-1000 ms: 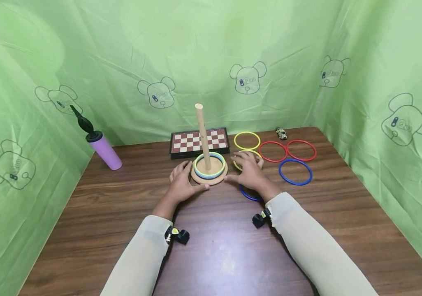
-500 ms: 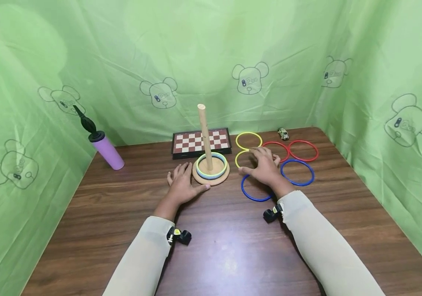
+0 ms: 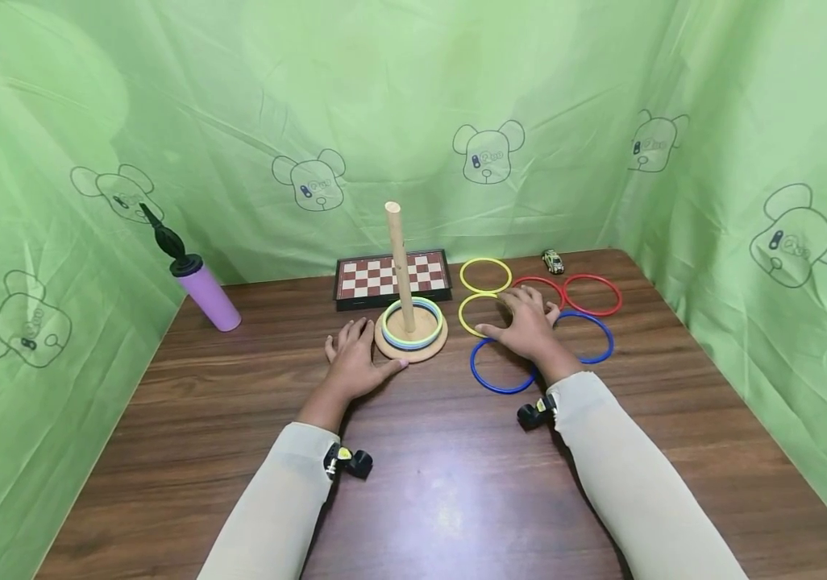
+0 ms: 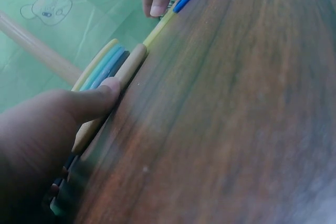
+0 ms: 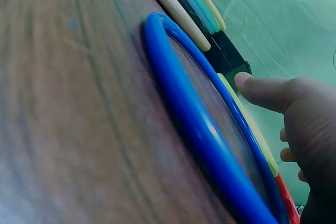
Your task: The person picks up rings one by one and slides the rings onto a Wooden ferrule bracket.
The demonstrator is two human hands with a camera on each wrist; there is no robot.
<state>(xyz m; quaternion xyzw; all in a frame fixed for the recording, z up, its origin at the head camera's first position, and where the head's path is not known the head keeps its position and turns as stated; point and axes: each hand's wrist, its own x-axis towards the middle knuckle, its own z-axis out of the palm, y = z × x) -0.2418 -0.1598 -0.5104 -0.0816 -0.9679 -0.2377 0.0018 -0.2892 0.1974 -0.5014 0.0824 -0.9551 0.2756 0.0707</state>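
A wooden peg stand [image 3: 413,345] with an upright peg [image 3: 401,266] holds stacked rings [image 3: 411,324] on its base. My left hand [image 3: 351,362] lies flat on the table, its thumb [image 4: 100,98] touching the base rim [image 4: 131,61]. To the right, my right hand [image 3: 525,326] rests with spread fingers where a yellow ring [image 3: 466,316], a red ring [image 3: 537,283] and a blue ring [image 3: 598,350] meet. It grips none of them. A second blue ring [image 3: 482,383] lies just before that hand, seen close in the right wrist view [image 5: 184,108].
A folded chessboard [image 3: 392,278] lies behind the stand. A purple pump [image 3: 203,294] leans at the back left and a toy car [image 3: 551,261] sits at the back right. Another yellow ring [image 3: 485,275] and red ring [image 3: 592,294] lie nearby. Green cloth walls enclose the wooden table [image 3: 442,483].
My right hand has left the stand's right side and slid right onto the loose rings, uncovering the near blue ring. The left hand has stayed beside the base.
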